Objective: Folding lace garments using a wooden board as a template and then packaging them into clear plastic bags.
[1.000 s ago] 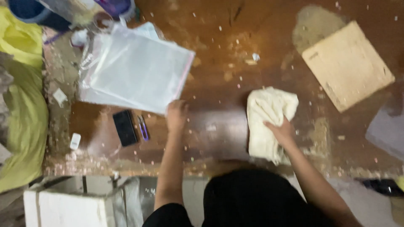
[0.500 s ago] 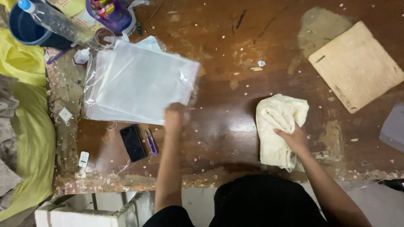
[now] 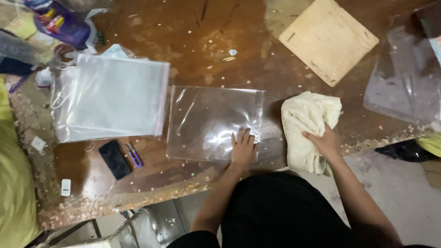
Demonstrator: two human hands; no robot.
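Hands on table [image 3: 193, 32]: left hand [image 3: 242, 149] flat, fingers spread, pressing clear plastic bag [image 3: 212, 121]. Right hand [image 3: 324, 142] just right of bag, fingers curled gripping folded cream cloth [image 3: 308, 126]. Stack of clear bags [image 3: 110, 102] left of it; wooden board [image 3: 328, 39] up-right.

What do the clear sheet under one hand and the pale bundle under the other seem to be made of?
The clear bag under the left hand looks like thin glossy plastic film: the table shows through, with bright glare. The cream cloth under the right hand looks like soft matte fabric, folded and rumpled, perhaps knitted.
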